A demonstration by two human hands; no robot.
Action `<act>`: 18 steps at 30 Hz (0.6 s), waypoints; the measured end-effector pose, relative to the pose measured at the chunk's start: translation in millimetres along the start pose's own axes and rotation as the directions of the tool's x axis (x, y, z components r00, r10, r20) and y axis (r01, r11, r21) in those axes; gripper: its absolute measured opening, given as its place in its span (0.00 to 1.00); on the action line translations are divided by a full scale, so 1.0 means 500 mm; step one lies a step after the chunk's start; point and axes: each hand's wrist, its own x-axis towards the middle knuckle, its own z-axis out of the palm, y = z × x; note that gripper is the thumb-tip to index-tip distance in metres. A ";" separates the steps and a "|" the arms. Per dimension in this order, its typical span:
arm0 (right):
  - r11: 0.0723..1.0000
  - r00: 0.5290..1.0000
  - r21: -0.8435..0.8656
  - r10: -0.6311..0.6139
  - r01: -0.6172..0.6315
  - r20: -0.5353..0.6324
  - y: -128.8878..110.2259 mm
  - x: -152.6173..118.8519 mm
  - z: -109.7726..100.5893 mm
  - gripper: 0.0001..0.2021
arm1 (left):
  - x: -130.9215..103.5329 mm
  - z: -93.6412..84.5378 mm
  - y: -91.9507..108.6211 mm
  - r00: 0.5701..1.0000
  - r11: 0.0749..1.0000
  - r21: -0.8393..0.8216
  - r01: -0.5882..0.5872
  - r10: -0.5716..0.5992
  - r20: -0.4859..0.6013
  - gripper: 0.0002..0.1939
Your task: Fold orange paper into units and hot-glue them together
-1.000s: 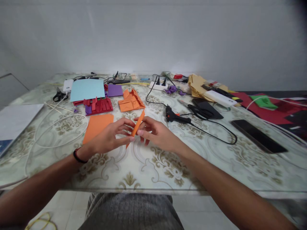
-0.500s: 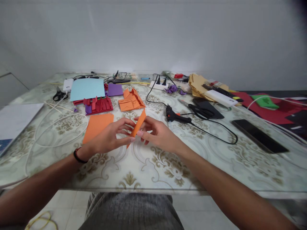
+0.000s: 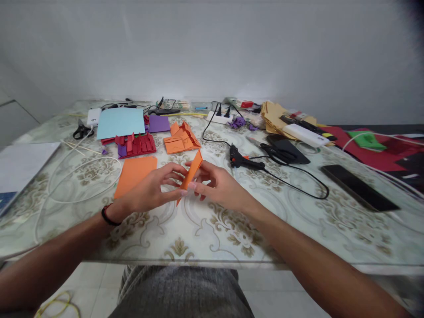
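In the middle of the head view, a folded orange paper strip [image 3: 191, 175] with pointed ends is held tilted above the table. My left hand [image 3: 158, 184] pinches it from the left, thumb in front and fingers behind. My right hand [image 3: 217, 184] grips it from the right, its thumb on the near face. Part of the far side is hidden by the strip itself. An orange paper sheet [image 3: 136, 174] lies flat left of my left hand. Behind the hands rest several folded orange pieces [image 3: 181, 139] and a row of folded red pieces [image 3: 141, 145].
Right of the hands lie a black glue gun [image 3: 245, 160] with its cable, black-handled scissors [image 3: 276, 153] and a phone [image 3: 357, 187]. A light blue sheet [image 3: 121, 123], a purple sheet [image 3: 159, 124] and a power strip [image 3: 219, 117] are at the back. A white cable [image 3: 81, 202] loops at left.
The orange strip has turned slightly in my fingers, so its upper end shows a little more of its folded side. Both hands stay in nearly the same place.
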 end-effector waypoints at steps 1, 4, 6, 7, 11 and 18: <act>1.000 1.000 0.004 0.003 -0.003 0.003 0.000 -0.001 0.000 0.30 | 0.000 0.000 0.000 1.000 1.000 -0.002 -0.005 0.005 0.003 0.19; 1.000 1.000 -0.002 -0.011 0.011 0.009 -0.001 -0.003 -0.001 0.27 | 0.000 0.000 0.000 1.000 1.000 0.000 -0.014 0.014 0.007 0.19; 0.999 1.000 -0.021 -0.027 0.027 0.005 -0.001 -0.004 0.000 0.28 | -0.001 0.001 0.000 1.000 1.000 0.010 -0.012 0.012 0.005 0.20; 0.999 1.000 -0.030 -0.030 0.030 0.003 0.000 -0.004 0.000 0.29 | -0.001 0.001 -0.001 1.000 1.000 0.014 -0.011 0.011 0.004 0.20; 0.999 1.000 -0.042 -0.019 0.019 0.011 -0.001 -0.006 0.000 0.28 | -0.001 0.002 -0.001 1.000 1.000 0.013 0.001 -0.001 0.001 0.20; 0.999 0.999 -0.021 -0.032 0.032 0.024 -0.001 -0.005 0.000 0.28 | 0.000 -0.002 0.007 0.999 0.998 -0.057 0.030 -0.029 0.023 0.20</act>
